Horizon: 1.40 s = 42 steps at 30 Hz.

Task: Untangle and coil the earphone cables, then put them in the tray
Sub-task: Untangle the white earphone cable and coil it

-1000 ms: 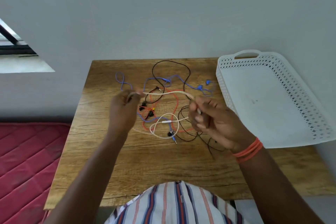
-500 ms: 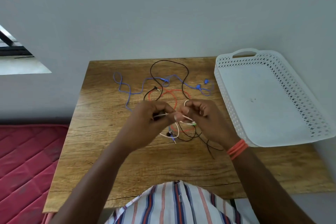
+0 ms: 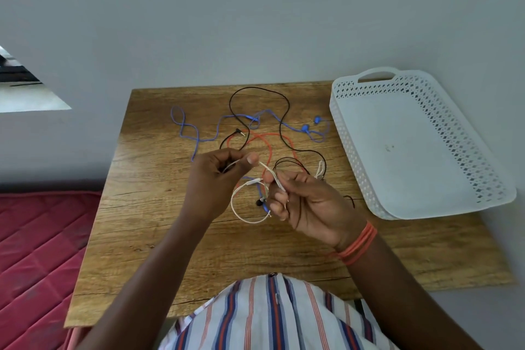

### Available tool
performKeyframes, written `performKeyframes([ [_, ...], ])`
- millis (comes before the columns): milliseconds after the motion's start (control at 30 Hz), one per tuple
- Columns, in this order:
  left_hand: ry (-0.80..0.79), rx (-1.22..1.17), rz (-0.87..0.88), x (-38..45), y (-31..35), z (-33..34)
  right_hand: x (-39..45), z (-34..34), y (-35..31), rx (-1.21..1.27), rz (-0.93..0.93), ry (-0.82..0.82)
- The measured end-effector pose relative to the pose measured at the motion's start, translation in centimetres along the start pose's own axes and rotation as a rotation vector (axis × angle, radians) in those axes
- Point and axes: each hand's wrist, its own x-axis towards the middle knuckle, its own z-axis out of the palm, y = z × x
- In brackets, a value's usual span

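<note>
Over the bench: both hands are up above the wooden bench (image 3: 147,236), working one cable between them.
Left hand: the left hand (image 3: 211,179) has its fingers curled in, thumb and forefinger pinching the white earphone cable (image 3: 241,207) near one end.
Right hand: the right hand (image 3: 306,207) is curled round the same white cable, gripping a doubled length that pokes up past its fingertips; a black strand also runs down across its palm.
White cable: cream-white and thin, it spans the short gap between the hands, then drops into one loose loop hanging at 6 o'clock of that gap, with a small inline piece on the loop's upper side.
Rest of the tangle: a blue cable (image 3: 196,139) snakes across the bench from 10 o'clock to 2 o'clock, its earbuds lying just beside the tray; a black cable (image 3: 285,105) arcs at 12 o'clock, its plug resting below the arc; an orange cable (image 3: 267,139) loops in the middle, crossing under the others.
Tray: a white perforated tray (image 3: 352,133) with a handle cut-out sits at 3 o'clock, hanging over the bench's right edge.
Writing: no lettering is readable.
Wrist: orange bands (image 3: 358,244) ring the right wrist.
Around: a red quilted mattress (image 3: 37,250) lies at 8 o'clock, and a striped shirt (image 3: 270,318) shows at 6 o'clock.
</note>
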Motion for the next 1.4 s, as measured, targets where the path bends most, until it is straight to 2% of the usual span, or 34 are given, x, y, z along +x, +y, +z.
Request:
performKeyframes([
  [100,-0.106,0.014,0.013,-0.5,0.1,0.7,0.0,0.1,-0.4,0.146,-0.083,-0.030],
  [167,-0.270,0.056,-0.009,-1.2,0.0,1.2,0.2,0.0,-0.8,0.230,-0.169,0.000],
  [267,-0.569,0.145,-0.084,-2.8,0.2,2.1,0.2,0.0,-1.3,0.238,-0.313,0.205],
  [367,-0.712,0.221,-0.063,-3.9,0.9,2.6,0.0,0.1,-1.5,0.100,-0.413,0.376],
  [400,-0.722,0.258,0.001,-4.1,1.3,2.5,-0.1,0.1,-1.5,-0.046,-0.436,0.423],
  [500,-0.686,0.339,0.191,-3.8,2.2,1.9,-0.6,-0.7,-1.2,-0.703,-0.549,0.595],
  [567,-0.561,0.297,0.237,-3.1,2.6,1.1,-0.9,-1.3,-1.1,-0.994,-0.519,0.564],
  [633,-0.375,0.205,0.243,-2.1,2.9,0.2,-1.3,-1.6,-1.1,-1.078,-0.352,0.431],
  [700,-0.208,0.150,0.192,-1.3,3.1,-0.3,-1.6,-1.2,-1.0,-0.895,-0.192,0.252],
  [767,-0.097,0.079,0.121,-0.6,2.4,-0.3,-1.9,-0.6,-1.2,-0.588,-0.114,0.132],
  [867,-0.063,0.050,0.073,-0.3,1.5,0.5,-1.9,-0.1,-1.7,-0.239,-0.047,0.022],
  [967,-0.243,-0.129,0.007,-0.6,0.9,1.9,-1.7,0.5,-1.8,0.084,-0.033,-0.175],
  [1000,-0.334,-0.183,-0.034,-0.9,0.9,2.4,-1.6,0.5,-1.8,0.191,-0.081,-0.186],
  [1067,-0.505,-0.203,-0.083,-1.8,0.6,3.5,-1.4,0.2,-2.2,0.345,-0.218,-0.102],
  [1167,-0.734,-0.179,-0.167,-3.2,0.6,4.6,-1.4,0.0,-3.2,0.372,-0.457,0.197],
  [1233,-0.863,-0.107,-0.176,-3.9,1.0,4.5,-1.6,0.0,-3.5,0.182,-0.612,0.393],
  [1300,-0.958,-0.005,-0.109,-4.4,2.3,4.0,-1.9,0.0,-3.4,-0.243,-0.774,0.590],
  [1367,-0.957,0.035,-0.008,-4.4,4.4,3.2,-2.5,-0.3,-2.8,-0.731,-0.926,0.759],
  [1400,-0.923,0.024,0.057,-4.3,5.4,2.8,-2.9,-0.5,-2.5,-0.907,-0.935,0.780],
])
